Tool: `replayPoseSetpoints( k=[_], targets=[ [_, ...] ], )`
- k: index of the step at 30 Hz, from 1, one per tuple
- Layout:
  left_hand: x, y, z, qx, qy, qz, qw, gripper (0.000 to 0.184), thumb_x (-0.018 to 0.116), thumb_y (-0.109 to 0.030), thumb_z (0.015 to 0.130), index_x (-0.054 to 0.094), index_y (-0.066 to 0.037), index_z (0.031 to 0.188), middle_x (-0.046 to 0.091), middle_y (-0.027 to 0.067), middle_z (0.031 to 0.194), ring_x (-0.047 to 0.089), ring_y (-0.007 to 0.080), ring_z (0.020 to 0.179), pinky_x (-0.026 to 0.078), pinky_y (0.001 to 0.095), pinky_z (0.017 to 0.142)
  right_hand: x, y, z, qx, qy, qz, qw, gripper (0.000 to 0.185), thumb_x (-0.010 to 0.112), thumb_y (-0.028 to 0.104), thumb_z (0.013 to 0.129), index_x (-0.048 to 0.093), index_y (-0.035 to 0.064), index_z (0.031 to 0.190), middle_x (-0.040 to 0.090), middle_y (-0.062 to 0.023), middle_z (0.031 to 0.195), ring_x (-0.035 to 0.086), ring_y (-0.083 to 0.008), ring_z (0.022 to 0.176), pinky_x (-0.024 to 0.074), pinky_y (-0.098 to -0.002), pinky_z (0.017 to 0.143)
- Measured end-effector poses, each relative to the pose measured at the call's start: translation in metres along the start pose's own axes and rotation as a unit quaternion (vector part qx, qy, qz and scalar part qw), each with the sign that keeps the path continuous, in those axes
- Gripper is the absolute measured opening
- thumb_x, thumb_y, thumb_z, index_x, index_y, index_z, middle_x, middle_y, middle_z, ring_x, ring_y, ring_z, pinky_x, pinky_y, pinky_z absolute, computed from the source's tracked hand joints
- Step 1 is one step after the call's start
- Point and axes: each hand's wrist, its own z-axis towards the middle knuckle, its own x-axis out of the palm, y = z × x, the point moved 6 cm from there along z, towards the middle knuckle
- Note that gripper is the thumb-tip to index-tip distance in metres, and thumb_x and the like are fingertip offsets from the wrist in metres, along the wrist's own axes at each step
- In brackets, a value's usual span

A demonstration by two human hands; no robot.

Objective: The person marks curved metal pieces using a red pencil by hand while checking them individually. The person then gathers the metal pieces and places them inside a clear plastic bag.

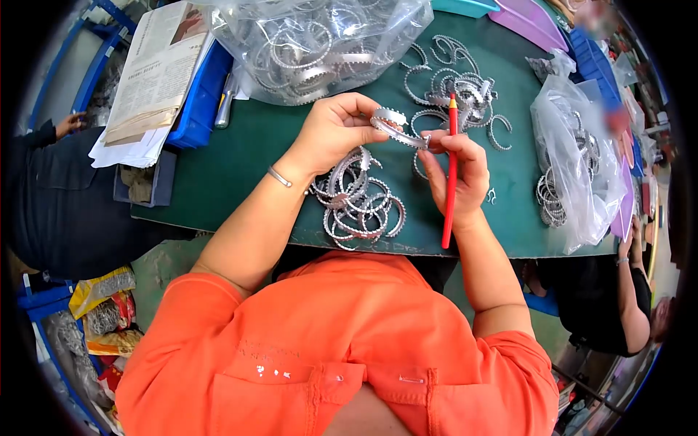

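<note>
A silvery open bangle with a toothed edge is held up over the table between both hands. My left hand pinches its left end between thumb and fingers, and a plain metal cuff circles that wrist. My right hand has its thumb and fingertips at the bangle's other end, while a red pencil is held upright between its fingers, tip pointing away from me. Below my left hand lies a pile of similar bangles. Beyond my right hand is another loose heap of bangles.
A large clear bag of bangles stands at the back of the green table. At the right lies another plastic bag with bangles. Papers rest over a blue bin at the left. People sit at both sides.
</note>
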Motion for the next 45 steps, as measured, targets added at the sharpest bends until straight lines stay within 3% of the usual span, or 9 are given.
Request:
replayPoseSetpoints(
  k=[5, 19, 25, 27, 31, 35, 39, 42, 45],
  targets=[
    [0.002, -0.005, -0.002, 0.002, -0.013, 0.0, 1.0, 0.025, 0.06, 0.006, 0.077, 0.053, 0.003, 0.101, 0.061, 0.0136, 0.098, 0.062, 0.0173, 0.085, 0.052, 0.0266, 0.074, -0.002, 0.003, -0.002, -0.02, -0.01, 0.001, 1.0, 0.036, 0.066, -0.01, 0.07, 0.049, 0.0008, 0.1, 0.061, -0.0141, 0.092, 0.061, -0.0181, 0.076, 0.0493, -0.026, 0.067],
    [0.003, 0.001, 0.0, -0.034, 0.005, 0.003, 0.999, 0.02, 0.059, 0.005, 0.079, 0.054, 0.003, 0.097, 0.061, 0.0145, 0.096, 0.063, 0.0207, 0.087, 0.053, 0.0283, 0.075, -0.005, 0.008, 0.003, -0.026, -0.02, 0.025, 0.999, 0.039, 0.062, -0.013, 0.073, 0.043, 0.0008, 0.104, 0.06, -0.0168, 0.096, 0.059, -0.016, 0.074, 0.0486, -0.0248, 0.067],
    [0.006, -0.003, -0.001, -0.045, 0.009, -0.027, 0.999, 0.025, 0.058, 0.006, 0.079, 0.05, 0.002, 0.102, 0.062, 0.0173, 0.097, 0.062, 0.0218, 0.088, 0.053, 0.0306, 0.075, 0.005, 0.014, 0.036, 0.005, -0.023, 0.045, 0.999, 0.034, 0.068, -0.005, 0.072, 0.051, -0.001, 0.102, 0.062, -0.0126, 0.091, 0.06, -0.0145, 0.074, 0.0476, -0.0242, 0.063],
    [0.002, -0.003, -0.001, -0.057, -0.006, -0.043, 0.997, 0.025, 0.058, 0.006, 0.079, 0.049, 0.001, 0.102, 0.061, 0.0182, 0.098, 0.062, 0.0221, 0.09, 0.053, 0.0308, 0.075, 0.012, 0.013, 0.045, -0.027, -0.012, 0.043, 0.999, 0.034, 0.068, -0.006, 0.072, 0.052, -0.0007, 0.101, 0.063, -0.0118, 0.09, 0.06, -0.0149, 0.073, 0.0476, -0.0241, 0.062],
    [-0.003, -0.001, -0.001, -0.025, -0.03, -0.084, 0.996, 0.024, 0.059, 0.008, 0.078, 0.05, 0.0, 0.099, 0.062, 0.0169, 0.098, 0.063, 0.0218, 0.089, 0.053, 0.0301, 0.074, 0.02, 0.011, 0.045, -0.022, -0.039, 0.08, 0.996, 0.033, 0.068, -0.006, 0.071, 0.052, -0.0001, 0.099, 0.064, -0.012, 0.089, 0.06, -0.0167, 0.073, 0.0478, -0.0253, 0.063],
    [-0.006, 0.005, 0.001, -0.016, -0.032, -0.05, 0.998, 0.026, 0.063, 0.004, 0.076, 0.052, -0.001, 0.099, 0.062, 0.0145, 0.096, 0.063, 0.021, 0.085, 0.054, 0.0308, 0.073, 0.02, 0.015, 0.04, -0.053, 0.005, 0.065, 0.996, 0.032, 0.068, -0.007, 0.07, 0.052, 0.0005, 0.096, 0.063, -0.014, 0.085, 0.06, -0.02, 0.072, 0.0473, -0.0274, 0.062],
    [-0.002, -0.001, 0.002, 0.013, -0.02, -0.063, 0.998, 0.031, 0.06, 0.008, 0.076, 0.049, 0.0, 0.104, 0.059, 0.0213, 0.105, 0.06, 0.0237, 0.095, 0.051, 0.0327, 0.082, 0.017, 0.005, 0.032, -0.027, 0.017, 0.095, 0.995, 0.029, 0.068, -0.007, 0.069, 0.054, 0.001, 0.093, 0.062, -0.0134, 0.082, 0.059, -0.0216, 0.07, 0.0471, -0.0287, 0.062],
    [-0.006, -0.011, -0.002, 0.045, -0.076, -0.042, 0.995, 0.03, 0.06, 0.005, 0.079, 0.049, 0.0, 0.106, 0.06, 0.0182, 0.103, 0.06, 0.0222, 0.095, 0.051, 0.0301, 0.08, 0.009, 0.006, 0.033, -0.02, -0.03, 0.023, 0.999, 0.026, 0.066, -0.008, 0.071, 0.053, 0.0017, 0.091, 0.058, -0.01, 0.078, 0.056, -0.0208, 0.067, 0.0456, -0.0276, 0.061],
    [-0.009, -0.03, -0.014, 0.098, -0.144, 0.071, 0.982, 0.013, 0.058, -0.002, 0.082, 0.054, 0.001, 0.095, 0.061, 0.0118, 0.092, 0.059, 0.016, 0.076, 0.048, 0.0257, 0.067, 0.01, 0.002, 0.035, 0.006, -0.022, 0.0, 1.0, 0.022, 0.063, -0.009, 0.072, 0.052, 0.0017, 0.088, 0.055, -0.0095, 0.074, 0.053, -0.0203, 0.063, 0.0438, -0.0275, 0.058]
  ],
)
